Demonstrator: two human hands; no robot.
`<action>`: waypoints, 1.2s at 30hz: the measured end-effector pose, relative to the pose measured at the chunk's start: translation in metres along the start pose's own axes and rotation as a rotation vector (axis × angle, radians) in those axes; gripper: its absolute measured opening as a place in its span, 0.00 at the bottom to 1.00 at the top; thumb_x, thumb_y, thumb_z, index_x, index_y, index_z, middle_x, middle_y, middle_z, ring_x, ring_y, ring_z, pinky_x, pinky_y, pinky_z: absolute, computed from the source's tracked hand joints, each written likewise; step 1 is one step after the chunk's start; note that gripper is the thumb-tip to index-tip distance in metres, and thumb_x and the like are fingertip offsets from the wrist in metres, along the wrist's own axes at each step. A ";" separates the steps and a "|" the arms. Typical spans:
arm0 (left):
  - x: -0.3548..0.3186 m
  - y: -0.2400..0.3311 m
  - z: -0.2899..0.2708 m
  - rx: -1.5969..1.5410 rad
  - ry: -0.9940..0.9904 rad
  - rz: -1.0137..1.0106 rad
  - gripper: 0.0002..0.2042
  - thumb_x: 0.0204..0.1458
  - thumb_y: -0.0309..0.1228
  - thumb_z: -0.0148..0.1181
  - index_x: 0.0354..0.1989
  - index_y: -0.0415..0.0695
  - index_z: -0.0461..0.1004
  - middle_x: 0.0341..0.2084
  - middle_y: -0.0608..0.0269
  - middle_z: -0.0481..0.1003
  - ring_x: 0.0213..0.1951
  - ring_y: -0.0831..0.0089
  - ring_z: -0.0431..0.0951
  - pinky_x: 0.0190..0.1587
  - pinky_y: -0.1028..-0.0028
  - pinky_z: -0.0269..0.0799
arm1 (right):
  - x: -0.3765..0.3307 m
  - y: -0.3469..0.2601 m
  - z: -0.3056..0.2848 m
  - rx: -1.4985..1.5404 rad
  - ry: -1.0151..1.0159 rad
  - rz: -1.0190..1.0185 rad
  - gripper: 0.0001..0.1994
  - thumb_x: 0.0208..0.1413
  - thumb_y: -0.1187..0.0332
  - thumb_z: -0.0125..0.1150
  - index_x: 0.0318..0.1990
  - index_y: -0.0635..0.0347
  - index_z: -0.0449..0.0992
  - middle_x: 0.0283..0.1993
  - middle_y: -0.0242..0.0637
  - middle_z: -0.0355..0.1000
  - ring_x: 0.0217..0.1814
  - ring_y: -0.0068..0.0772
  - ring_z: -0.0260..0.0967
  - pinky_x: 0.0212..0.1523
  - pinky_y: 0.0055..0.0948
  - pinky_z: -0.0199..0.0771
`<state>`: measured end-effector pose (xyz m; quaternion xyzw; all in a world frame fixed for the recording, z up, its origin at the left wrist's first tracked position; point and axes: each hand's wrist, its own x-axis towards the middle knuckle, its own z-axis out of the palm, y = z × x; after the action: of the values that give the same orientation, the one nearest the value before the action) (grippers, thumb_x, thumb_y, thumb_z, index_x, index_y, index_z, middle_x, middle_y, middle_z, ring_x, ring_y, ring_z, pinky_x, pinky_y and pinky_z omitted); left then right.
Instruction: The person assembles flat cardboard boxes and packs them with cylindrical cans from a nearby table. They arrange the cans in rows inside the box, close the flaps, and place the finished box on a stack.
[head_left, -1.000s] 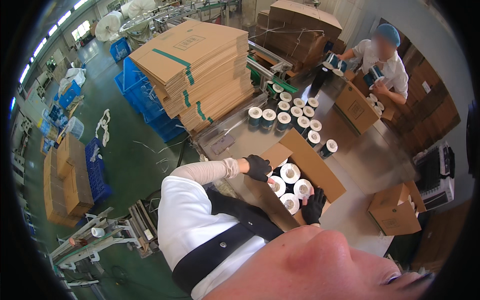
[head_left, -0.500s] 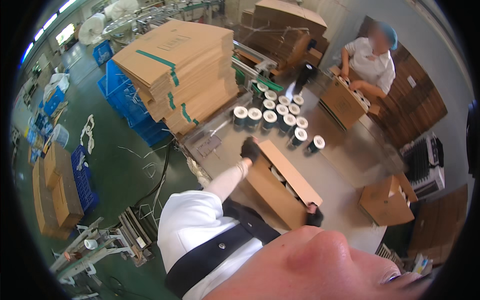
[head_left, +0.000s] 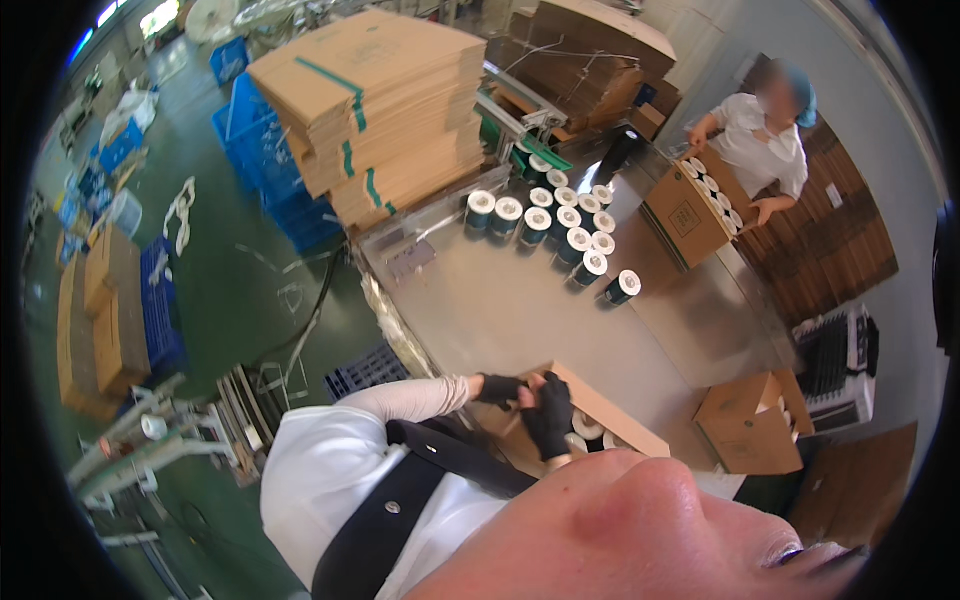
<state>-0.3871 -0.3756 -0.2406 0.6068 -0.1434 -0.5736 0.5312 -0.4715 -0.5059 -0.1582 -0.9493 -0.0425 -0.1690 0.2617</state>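
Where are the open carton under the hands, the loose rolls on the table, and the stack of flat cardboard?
open carton [head_left: 612, 412], head view, on its far top edge.
loose rolls [head_left: 568, 218], head view, on one roll's white top.
stack of flat cardboard [head_left: 385, 95], head view, on its top sheet.

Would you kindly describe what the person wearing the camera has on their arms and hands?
A long, close-fitting cream sleeve covers the one forearm in view, under a white shirt with a dark strap or vest across the chest. The left hand and right hand both wear black gloves; some fingertips look uncovered, so they may be fingerless.
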 end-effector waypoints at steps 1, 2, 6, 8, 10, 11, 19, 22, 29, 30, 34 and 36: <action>-0.003 -0.004 0.024 0.067 -0.064 0.026 0.20 0.52 0.44 0.52 0.49 0.45 0.68 0.46 0.61 0.68 0.45 0.70 0.68 0.35 0.67 0.71 | 0.004 -0.008 0.008 0.018 0.072 -0.148 0.13 0.46 0.63 0.59 0.38 0.60 0.72 0.39 0.45 0.68 0.43 0.49 0.63 0.43 0.42 0.63; -0.003 -0.006 0.047 0.149 -0.146 0.055 0.20 0.51 0.44 0.52 0.48 0.45 0.69 0.45 0.60 0.69 0.45 0.69 0.69 0.35 0.66 0.71 | 0.009 -0.017 0.009 0.107 0.096 -0.209 0.14 0.46 0.64 0.60 0.38 0.61 0.71 0.38 0.45 0.67 0.42 0.49 0.63 0.42 0.42 0.62; -0.032 -0.024 0.073 0.486 -0.317 0.147 0.19 0.49 0.43 0.54 0.47 0.46 0.71 0.44 0.58 0.70 0.44 0.66 0.70 0.36 0.65 0.71 | 0.024 -0.073 0.008 0.268 -0.175 -0.453 0.14 0.44 0.66 0.60 0.38 0.64 0.72 0.36 0.44 0.67 0.39 0.47 0.63 0.40 0.40 0.61; -0.044 -0.031 0.072 0.662 -0.400 0.234 0.19 0.47 0.42 0.54 0.46 0.46 0.71 0.43 0.56 0.71 0.43 0.65 0.71 0.37 0.64 0.71 | 0.015 -0.092 0.008 0.250 -0.264 -0.443 0.14 0.43 0.67 0.60 0.37 0.64 0.72 0.35 0.44 0.66 0.38 0.46 0.62 0.39 0.39 0.61; -0.053 -0.041 0.059 0.821 -0.471 0.324 0.19 0.46 0.42 0.55 0.45 0.46 0.72 0.42 0.55 0.72 0.42 0.63 0.72 0.38 0.63 0.71 | -0.006 -0.099 0.027 0.227 -0.261 -0.347 0.13 0.43 0.68 0.59 0.37 0.64 0.72 0.35 0.42 0.66 0.37 0.45 0.61 0.38 0.39 0.60; -0.058 -0.047 0.050 0.889 -0.488 0.366 0.19 0.45 0.42 0.55 0.44 0.46 0.73 0.42 0.54 0.72 0.42 0.63 0.73 0.38 0.63 0.71 | -0.018 -0.106 0.032 0.209 -0.251 -0.209 0.13 0.42 0.69 0.59 0.36 0.64 0.73 0.34 0.44 0.69 0.39 0.46 0.65 0.39 0.39 0.64; -0.149 -0.096 -0.157 1.009 0.077 0.320 0.16 0.43 0.41 0.55 0.35 0.43 0.76 0.35 0.52 0.76 0.39 0.54 0.75 0.42 0.60 0.69 | -0.081 -0.093 0.149 -0.127 -0.417 0.308 0.15 0.47 0.56 0.57 0.36 0.58 0.75 0.29 0.47 0.73 0.33 0.48 0.72 0.34 0.43 0.71; -0.244 -0.169 -0.296 0.542 0.456 0.515 0.24 0.48 0.47 0.54 0.50 0.45 0.70 0.38 0.49 0.75 0.41 0.56 0.75 0.47 0.64 0.68 | 0.038 -0.179 0.191 -0.050 -0.422 0.058 0.15 0.47 0.57 0.57 0.35 0.57 0.76 0.27 0.46 0.72 0.31 0.50 0.70 0.32 0.44 0.69; -0.478 -0.269 -0.444 0.206 1.105 -0.059 0.25 0.51 0.47 0.50 0.53 0.43 0.66 0.45 0.48 0.73 0.48 0.57 0.73 0.49 0.67 0.66 | 0.298 -0.391 0.336 0.277 -0.441 -0.736 0.13 0.43 0.63 0.60 0.36 0.59 0.73 0.32 0.43 0.71 0.36 0.47 0.69 0.37 0.41 0.67; -0.489 -0.280 -0.448 0.135 1.176 0.004 0.24 0.52 0.46 0.50 0.53 0.43 0.66 0.44 0.48 0.73 0.47 0.57 0.73 0.49 0.67 0.67 | 0.317 -0.417 0.353 0.242 -0.501 -0.758 0.13 0.43 0.64 0.62 0.36 0.59 0.73 0.33 0.42 0.71 0.37 0.46 0.68 0.37 0.41 0.67; -0.516 -0.329 -0.464 0.034 1.115 -0.066 0.25 0.55 0.46 0.48 0.55 0.41 0.65 0.49 0.52 0.71 0.53 0.60 0.69 0.55 0.70 0.62 | 0.343 -0.477 0.455 0.256 -0.621 -0.880 0.15 0.44 0.59 0.60 0.37 0.57 0.74 0.33 0.42 0.71 0.36 0.46 0.68 0.37 0.41 0.66; -0.541 -0.331 -0.491 -0.003 0.931 0.008 0.24 0.55 0.46 0.48 0.56 0.42 0.65 0.50 0.56 0.71 0.52 0.65 0.70 0.55 0.72 0.61 | 0.341 -0.478 0.514 0.280 -0.722 -0.900 0.16 0.44 0.56 0.60 0.38 0.56 0.74 0.33 0.43 0.71 0.36 0.45 0.68 0.39 0.41 0.65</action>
<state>-0.2774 0.4142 -0.3233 0.7984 0.1085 -0.2384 0.5422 -0.0785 0.1647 -0.2244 -0.7919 -0.5489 0.0775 0.2559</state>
